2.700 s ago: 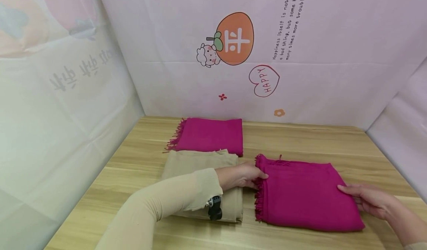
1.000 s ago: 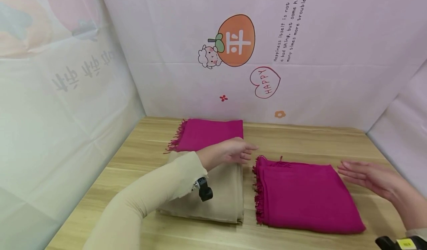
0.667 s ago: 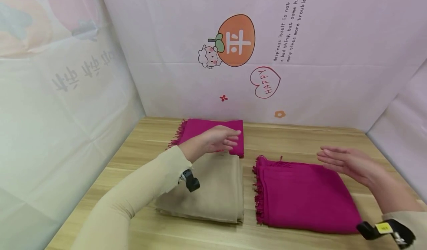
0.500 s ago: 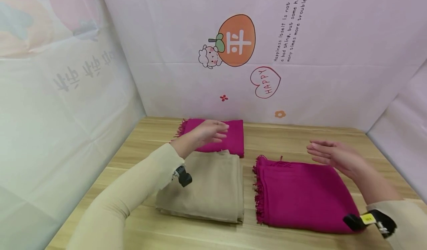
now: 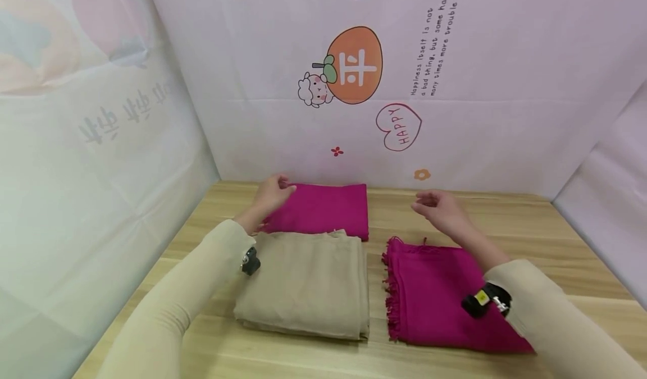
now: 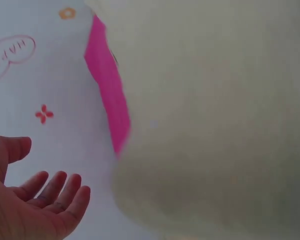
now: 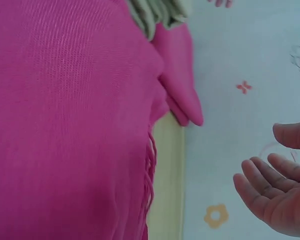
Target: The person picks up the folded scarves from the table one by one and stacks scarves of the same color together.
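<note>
A folded magenta scarf (image 5: 328, 208) lies at the back of the table, its fringed left end partly hidden by my left hand (image 5: 270, 196). In the left wrist view that hand (image 6: 45, 207) has loosely bent fingers and holds nothing. A folded beige cloth (image 5: 308, 283) lies in front of this scarf, overlapping its near edge in the head view. To its right rests a second folded magenta scarf (image 5: 434, 300) with fringe on its left side. My right hand (image 5: 440, 208) hovers beyond that scarf's far edge, its forearm crossing over it. The right wrist view shows the fingers (image 7: 260, 195) apart and holding nothing.
The wooden table (image 5: 303, 362) ends at a white printed curtain (image 5: 273, 137) behind. More white sheeting (image 5: 126, 199) closes off the left side, and another sheet (image 5: 606, 182) the right. Small cameras, one black (image 5: 250, 261), sit on both wrists.
Earlier both hands held the right magenta scarf's sides; they let go. The left hand moved left and back to the rear scarf's fringed end; the right hand rose and moved left and back.
</note>
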`<state>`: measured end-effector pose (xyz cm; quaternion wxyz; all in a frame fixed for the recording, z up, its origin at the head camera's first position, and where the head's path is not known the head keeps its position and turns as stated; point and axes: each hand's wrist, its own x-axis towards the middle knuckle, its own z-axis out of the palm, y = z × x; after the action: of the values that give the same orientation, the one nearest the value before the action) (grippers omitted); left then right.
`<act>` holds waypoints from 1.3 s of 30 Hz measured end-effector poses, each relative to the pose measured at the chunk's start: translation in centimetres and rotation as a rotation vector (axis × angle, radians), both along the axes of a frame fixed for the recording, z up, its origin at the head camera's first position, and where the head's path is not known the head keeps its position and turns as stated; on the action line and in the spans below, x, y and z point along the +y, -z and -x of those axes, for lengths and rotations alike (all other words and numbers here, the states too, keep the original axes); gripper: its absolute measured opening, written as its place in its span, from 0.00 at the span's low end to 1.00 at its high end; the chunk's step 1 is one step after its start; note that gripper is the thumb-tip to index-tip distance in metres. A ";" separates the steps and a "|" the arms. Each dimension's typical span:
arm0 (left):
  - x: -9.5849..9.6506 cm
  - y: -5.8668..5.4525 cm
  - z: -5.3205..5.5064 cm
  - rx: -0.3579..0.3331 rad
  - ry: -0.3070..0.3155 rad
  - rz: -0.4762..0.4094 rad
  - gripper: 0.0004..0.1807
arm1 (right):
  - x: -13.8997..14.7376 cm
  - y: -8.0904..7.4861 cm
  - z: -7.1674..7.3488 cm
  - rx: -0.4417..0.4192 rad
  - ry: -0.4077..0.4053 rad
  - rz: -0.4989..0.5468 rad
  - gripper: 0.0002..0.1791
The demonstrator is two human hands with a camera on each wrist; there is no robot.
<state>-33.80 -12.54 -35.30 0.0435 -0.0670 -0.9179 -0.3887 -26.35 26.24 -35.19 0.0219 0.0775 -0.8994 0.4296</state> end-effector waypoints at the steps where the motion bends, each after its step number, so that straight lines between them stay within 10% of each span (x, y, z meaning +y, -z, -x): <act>1: -0.5 0.2 0.1 0.016 0.000 0.030 0.24 | -0.5 0.1 0.4 0.016 0.001 -0.037 0.26; 13: -4.1 2.0 1.6 -0.005 -0.057 0.159 0.25 | -4.5 2.1 4.0 0.076 -0.010 -0.160 0.23; 39: -5.1 5.1 1.8 -0.086 0.054 0.291 0.19 | -10.0 5.5 7.1 0.012 -0.004 -0.284 0.23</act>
<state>-35.59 -17.63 -40.41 -0.0164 -0.0805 -0.9635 -0.2549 -33.50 16.25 -40.66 0.0152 0.0840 -0.9509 0.2975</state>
